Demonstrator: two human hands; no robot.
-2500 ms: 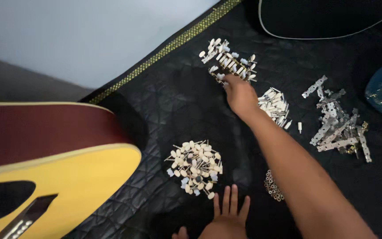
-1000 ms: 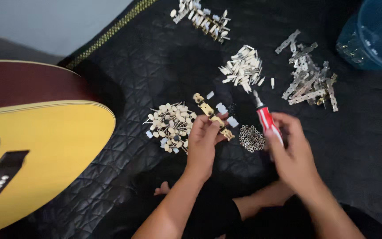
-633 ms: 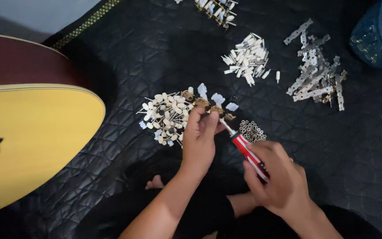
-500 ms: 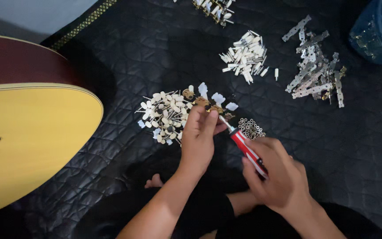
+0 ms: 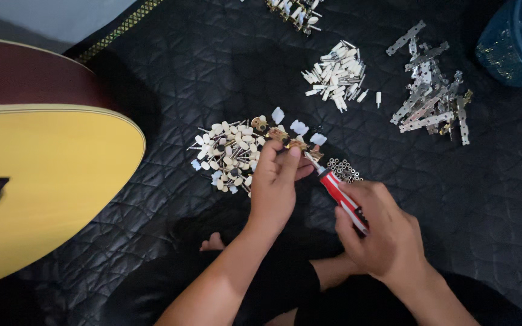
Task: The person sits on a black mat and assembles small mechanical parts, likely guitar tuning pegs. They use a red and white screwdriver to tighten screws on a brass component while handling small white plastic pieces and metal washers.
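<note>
fingers of the left hand pinched together on a brass-coloured strip of tuning pegs with white knobs, held just above the mat; right hand wrapped tight round a red-and-white handled screwdriver, tip touching the strip.

largest to smallest around them: black quilted mat under everything. yellow-topped acoustic guitar with dark red side lying well to the left. blue plastic tub at far upper right. heap of flat silver metal plates near the tub. pile of cream-knobbed pegs just beside the left hand. smaller pile of white pegs above. cluster of tiny metal rings just beside the screwdriver shaft.
</note>
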